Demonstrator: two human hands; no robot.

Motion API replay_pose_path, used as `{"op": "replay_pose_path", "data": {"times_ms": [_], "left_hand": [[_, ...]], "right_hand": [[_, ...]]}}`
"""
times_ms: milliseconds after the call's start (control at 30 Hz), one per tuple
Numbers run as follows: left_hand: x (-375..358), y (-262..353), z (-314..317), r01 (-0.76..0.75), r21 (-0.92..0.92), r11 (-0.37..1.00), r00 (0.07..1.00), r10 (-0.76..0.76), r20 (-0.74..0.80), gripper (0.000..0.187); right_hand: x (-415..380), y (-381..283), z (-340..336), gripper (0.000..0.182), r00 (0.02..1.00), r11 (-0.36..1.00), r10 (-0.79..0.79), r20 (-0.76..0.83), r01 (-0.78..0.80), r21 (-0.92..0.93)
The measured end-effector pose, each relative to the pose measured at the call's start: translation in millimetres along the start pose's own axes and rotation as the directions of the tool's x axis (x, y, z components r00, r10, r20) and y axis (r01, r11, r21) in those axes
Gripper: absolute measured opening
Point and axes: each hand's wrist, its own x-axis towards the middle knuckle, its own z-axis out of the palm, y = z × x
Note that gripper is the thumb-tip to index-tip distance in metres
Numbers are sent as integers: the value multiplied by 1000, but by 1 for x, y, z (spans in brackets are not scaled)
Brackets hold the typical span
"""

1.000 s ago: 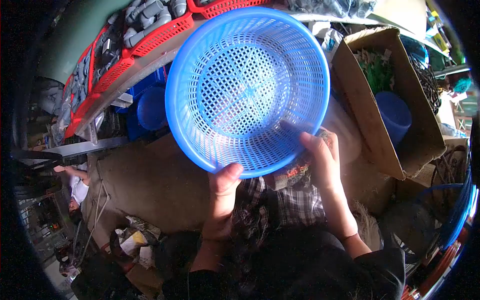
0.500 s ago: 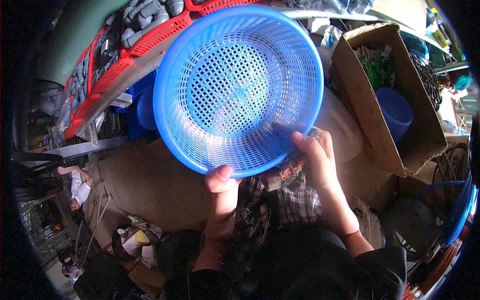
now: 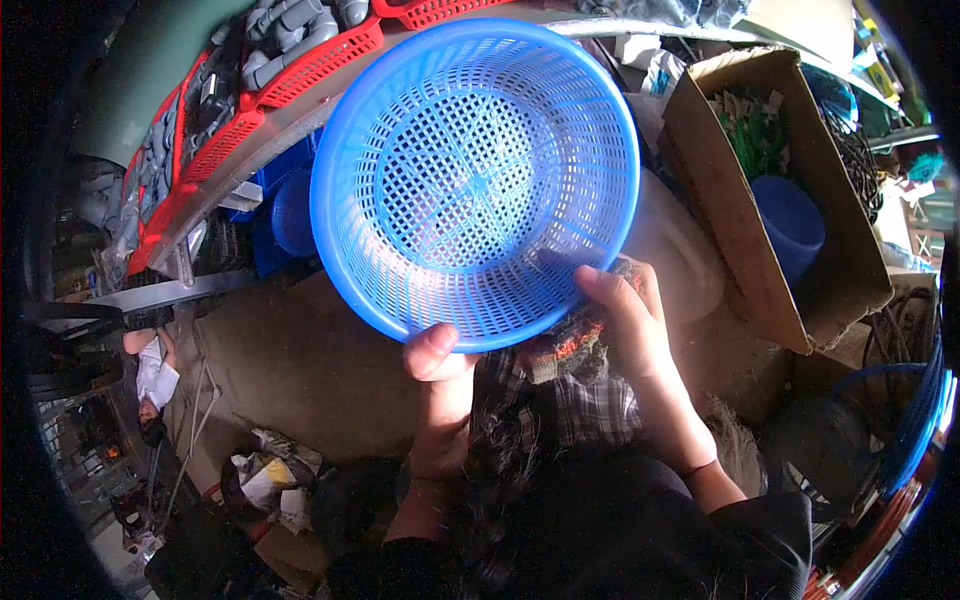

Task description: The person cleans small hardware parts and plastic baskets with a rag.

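A round blue plastic basket with lattice holes is held up before me, its open top facing me. My left hand grips the lower rim, thumb over the edge and fingers hidden behind it. At the lower right, my right hand has its thumb on the rim and also holds a dark, worn cloth with orange patches against the basket's outside. The cloth hangs just below the rim.
Red baskets of grey pipe fittings line the upper left. At the right stands a cardboard box with a blue container inside. Blue tubing is at the far right; another person is far left.
The basket has shifted slightly and looks a little smaller. My left hand has moved slightly up and left with it; my right thumb has slid slightly left.
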Motion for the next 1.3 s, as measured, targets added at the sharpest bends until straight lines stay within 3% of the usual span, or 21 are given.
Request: {"op": "replay_pose_path", "data": {"times_ms": [133,333,433,567,667,733,800,967,1033,1100,1167,1300], "left_hand": [[1,0,1,-11,-4,1000,1000,11,-2,84],[3,-2,-1,7,-48,999,1000,-6,29,83],[2,-3,0,10,-16,1000,1000,-9,14,83],[2,-2,1,16,-8,1000,1000,-16,4,83],[8,-6,-5,-25,-156,987,979,56,196,83],[9,-6,-6,-31,-163,986,978,63,197,83],[5,-3,-3,-4,-21,1000,1000,4,0,82],[9,-7,-9,-4,-243,970,969,64,237,81],[8,-6,-9,7,-195,981,983,29,181,81],[3,-4,-10,42,-85,995,999,-40,30,80],[7,-5,-10,9,-185,983,986,23,166,80],[7,-6,-16,0,-231,973,975,51,216,80]], "right_hand": [[-3,-3,5,34,998,1000,1,-61,0,17],[-9,-22,12,29,999,999,29,-18,-30,-31],[-8,-13,13,28,994,1000,-21,-109,20,-14],[-4,-11,10,31,998,1000,4,-65,-3,7],[-4,-7,10,34,995,1000,9,-97,-7,20],[1,-2,4,35,999,1000,6,-46,-5,19],[2,0,2,33,1000,1000,6,-27,-6,-4],[2,-6,5,27,1000,1000,-8,21,9,-21],[-2,-9,10,25,1000,1000,-17,-25,16,-21],[0,-8,10,24,1000,999,-27,-11,26,-26],[1,-7,10,24,999,999,-38,13,38,-20],[3,-5,8,23,998,999,-38,55,39,-6]]}}
